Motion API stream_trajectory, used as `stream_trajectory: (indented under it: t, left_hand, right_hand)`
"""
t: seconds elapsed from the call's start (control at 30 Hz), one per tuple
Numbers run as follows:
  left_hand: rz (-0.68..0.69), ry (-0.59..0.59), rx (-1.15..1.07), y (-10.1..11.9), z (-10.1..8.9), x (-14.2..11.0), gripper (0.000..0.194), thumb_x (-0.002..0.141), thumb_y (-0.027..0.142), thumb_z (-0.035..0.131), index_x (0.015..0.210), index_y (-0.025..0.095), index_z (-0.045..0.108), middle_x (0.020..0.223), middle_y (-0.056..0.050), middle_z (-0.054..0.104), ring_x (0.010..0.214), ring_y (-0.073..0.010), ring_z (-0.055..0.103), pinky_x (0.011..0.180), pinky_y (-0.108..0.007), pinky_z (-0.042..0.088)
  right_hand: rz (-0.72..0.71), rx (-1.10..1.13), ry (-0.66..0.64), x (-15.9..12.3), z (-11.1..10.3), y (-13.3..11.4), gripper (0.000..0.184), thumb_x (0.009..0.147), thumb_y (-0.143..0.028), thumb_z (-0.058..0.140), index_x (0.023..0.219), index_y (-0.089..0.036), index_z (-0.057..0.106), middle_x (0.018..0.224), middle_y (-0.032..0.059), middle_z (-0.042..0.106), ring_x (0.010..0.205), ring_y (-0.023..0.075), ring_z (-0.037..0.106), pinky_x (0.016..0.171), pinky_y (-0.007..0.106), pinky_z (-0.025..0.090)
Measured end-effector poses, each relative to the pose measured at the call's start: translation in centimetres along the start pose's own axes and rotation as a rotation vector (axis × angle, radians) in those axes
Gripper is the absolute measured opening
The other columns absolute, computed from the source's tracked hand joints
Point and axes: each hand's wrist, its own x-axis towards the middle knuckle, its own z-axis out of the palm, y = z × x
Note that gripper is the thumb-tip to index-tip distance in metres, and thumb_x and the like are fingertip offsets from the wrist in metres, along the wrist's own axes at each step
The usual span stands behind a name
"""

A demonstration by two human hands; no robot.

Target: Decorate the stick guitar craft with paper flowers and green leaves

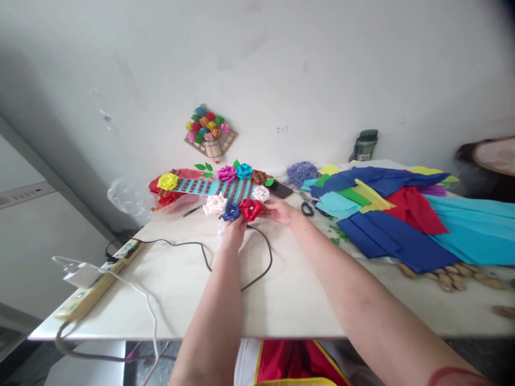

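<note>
- Head view: my right hand [281, 213] touches the red flower [251, 209] at its right edge; my left hand [235, 230] meets the blue flower [230, 213] from below. Whether either grips, I cannot tell.
- Both flowers sit by the slatted piece's [197, 187] near edge.
- Light fingertip pressure should spare their folds.
</note>
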Motion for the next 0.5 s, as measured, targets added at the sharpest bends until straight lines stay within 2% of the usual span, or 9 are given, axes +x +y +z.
stream_trajectory:
  t: [0.17,0.37,0.5]
  left_hand:
    - [-0.012,-0.027,0.019,-0.04,0.14,0.02,0.024,0.071,0.017,0.064,0.095,0.023,0.067,0.113,-0.007,0.065,0.109,-0.0248,0.057,0.095,-0.04,0.044]
    - [-0.012,-0.035,-0.011,0.07,0.44,-0.21,0.019,0.072,0.015,0.065,0.09,0.022,0.068,0.105,-0.007,0.068,0.102,-0.0227,0.061,0.092,-0.037,0.046]
    - [0.002,-0.049,-0.045,0.08,0.61,-0.33,0.022,0.074,0.014,0.064,0.093,0.023,0.068,0.107,-0.007,0.067,0.101,-0.0223,0.062,0.089,-0.035,0.048]
  right_hand:
    - [-0.018,-0.011,-0.03,-0.13,-0.02,0.1,0.022,0.082,-0.004,0.045,0.087,-0.011,0.065,0.081,0.0073,0.072,0.079,0.018,0.068,0.084,0.037,0.052]
    - [-0.042,-0.022,-0.012,-0.11,0.16,0.34,0.019,0.082,-0.006,0.048,0.087,-0.013,0.065,0.081,0.0064,0.072,0.078,0.0162,0.068,0.084,0.036,0.052]
    - [-0.04,-0.017,-0.005,-0.07,0.23,0.46,0.019,0.082,-0.005,0.047,0.087,-0.013,0.065,0.082,0.0072,0.072,0.077,0.0161,0.068,0.084,0.035,0.052]
